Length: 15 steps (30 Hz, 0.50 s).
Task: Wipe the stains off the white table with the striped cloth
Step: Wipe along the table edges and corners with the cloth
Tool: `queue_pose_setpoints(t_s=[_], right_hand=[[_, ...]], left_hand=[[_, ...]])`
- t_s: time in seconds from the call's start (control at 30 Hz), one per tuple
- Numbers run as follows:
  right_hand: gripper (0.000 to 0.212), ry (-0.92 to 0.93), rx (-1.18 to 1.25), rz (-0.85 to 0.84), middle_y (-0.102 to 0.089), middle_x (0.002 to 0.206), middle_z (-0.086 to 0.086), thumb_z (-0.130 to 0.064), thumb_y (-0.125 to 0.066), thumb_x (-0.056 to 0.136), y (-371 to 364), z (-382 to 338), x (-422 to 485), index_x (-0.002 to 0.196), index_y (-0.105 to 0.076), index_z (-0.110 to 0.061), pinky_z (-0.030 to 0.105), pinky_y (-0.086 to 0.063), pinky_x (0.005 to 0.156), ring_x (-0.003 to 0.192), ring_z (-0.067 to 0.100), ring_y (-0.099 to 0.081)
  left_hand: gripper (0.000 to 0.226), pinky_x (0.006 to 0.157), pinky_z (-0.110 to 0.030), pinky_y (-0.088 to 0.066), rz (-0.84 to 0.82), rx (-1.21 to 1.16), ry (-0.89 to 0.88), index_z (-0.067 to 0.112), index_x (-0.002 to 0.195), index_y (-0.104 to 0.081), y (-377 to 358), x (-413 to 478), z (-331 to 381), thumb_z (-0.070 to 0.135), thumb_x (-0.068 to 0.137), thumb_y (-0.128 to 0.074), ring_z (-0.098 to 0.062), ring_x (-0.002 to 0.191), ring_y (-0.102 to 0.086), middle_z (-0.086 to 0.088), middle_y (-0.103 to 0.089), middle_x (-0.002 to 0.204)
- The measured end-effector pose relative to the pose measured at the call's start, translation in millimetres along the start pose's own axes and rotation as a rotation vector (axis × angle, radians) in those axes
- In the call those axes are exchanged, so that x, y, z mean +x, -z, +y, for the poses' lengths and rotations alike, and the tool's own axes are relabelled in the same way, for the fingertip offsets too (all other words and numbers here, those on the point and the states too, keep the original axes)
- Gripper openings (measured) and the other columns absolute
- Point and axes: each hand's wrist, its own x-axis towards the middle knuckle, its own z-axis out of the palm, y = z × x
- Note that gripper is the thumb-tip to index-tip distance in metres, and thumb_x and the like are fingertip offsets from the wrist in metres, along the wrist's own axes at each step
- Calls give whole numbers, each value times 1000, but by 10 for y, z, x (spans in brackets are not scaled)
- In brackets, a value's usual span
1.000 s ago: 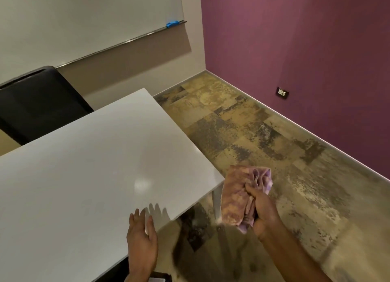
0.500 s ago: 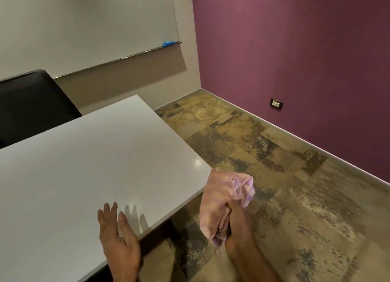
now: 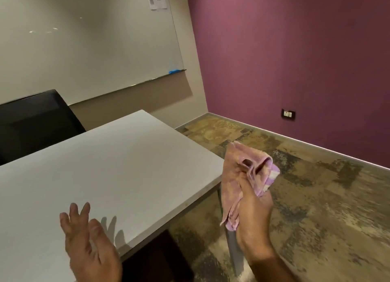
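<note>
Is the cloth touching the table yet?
No, the right hand holds the striped cloth in the air beside the white table corner.

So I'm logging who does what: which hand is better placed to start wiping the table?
The right hand: it already grips the striped cloth, held beside the white table corner. The left hand is open and empty above the near edge.
</note>
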Motion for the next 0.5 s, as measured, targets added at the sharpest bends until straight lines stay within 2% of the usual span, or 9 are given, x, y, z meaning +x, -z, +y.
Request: queue_pose_setpoints(t_s=[0.1, 0.17, 0.23, 0.27, 0.33, 0.37, 0.4, 0.47, 0.5], right_hand=[[20, 168, 8, -54, -78, 104, -21, -36, -76, 89, 38, 200, -8, 109, -71, -34, 22, -60, 83, 98, -1, -73], [21, 241, -3, -92, -77, 101, -23, -33, -74, 90, 82, 372, -77, 110, -69, -32, 12, -59, 75, 94, -4, -73], [14, 326, -15, -128, -76, 86, -27, -21, -71, 94, 95, 510, -166, 100, -69, -33, 4, -52, 63, 79, -10, -70], [17, 376, -19, -140, -74, 79, -29, -17, -70, 95, 84, 567, -221, 96, -69, -34, 3, -49, 58, 71, -13, -67], [24, 468, -47, -153, -72, 77, -31, -13, -67, 97, 41, 680, -317, 97, -67, -37, 3, -49, 60, 70, -15, -65], [26, 507, -59, -149, -73, 81, -30, -13, -66, 98, 13, 741, -368, 100, -67, -38, 5, -51, 65, 76, -13, -67], [25, 535, -57, -148, -74, 85, -26, -13, -66, 98, -18, 792, -434, 103, -67, -38, 10, -54, 71, 83, -7, -69], [19, 569, -59, -174, -70, 83, -14, -22, -65, 94, -56, 930, -546, 107, -68, -36, 32, -55, 72, 83, 15, -67], [22, 570, -70, -201, -67, 83, -8, -26, -63, 91, -72, 997, -601, 110, -68, -35, 38, -51, 71, 81, 21, -62]], left_hand=[[39, 122, -35, -35, 44, -92, -23, 36, 144, -57, 21, 9, 69, 44, 111, -38, -5, 157, -19, 19, -42, 160], [41, 119, -42, -36, 40, -137, -5, 37, 143, -57, 93, -10, 101, 49, 109, -38, -1, 156, -17, 24, -39, 161], [45, 112, -55, -41, 39, -223, 16, 36, 144, -56, 169, 11, 108, 55, 107, -38, -2, 157, -16, 30, -34, 161], [48, 110, -59, -43, 36, -263, 24, 35, 144, -56, 204, 37, 114, 58, 106, -38, -5, 157, -17, 33, -31, 161], [52, 114, -58, -40, 41, -294, 25, 35, 145, -55, 255, 93, 129, 62, 104, -37, -5, 157, -17, 36, -29, 161], [54, 121, -50, -35, 47, -287, 17, 34, 145, -55, 279, 111, 137, 63, 104, -36, -1, 156, -16, 34, -30, 161], [55, 126, -36, -28, 51, -280, 4, 33, 145, -55, 296, 119, 144, 64, 104, -34, 4, 155, -14, 29, -32, 162], [54, 121, -8, -18, 44, -278, -41, 31, 145, -55, 327, 109, 186, 60, 105, -33, 7, 155, -13, 17, -34, 165], [52, 117, -2, -17, 38, -282, -55, 29, 145, -55, 335, 104, 201, 57, 107, -32, 7, 155, -13, 14, -34, 166]])
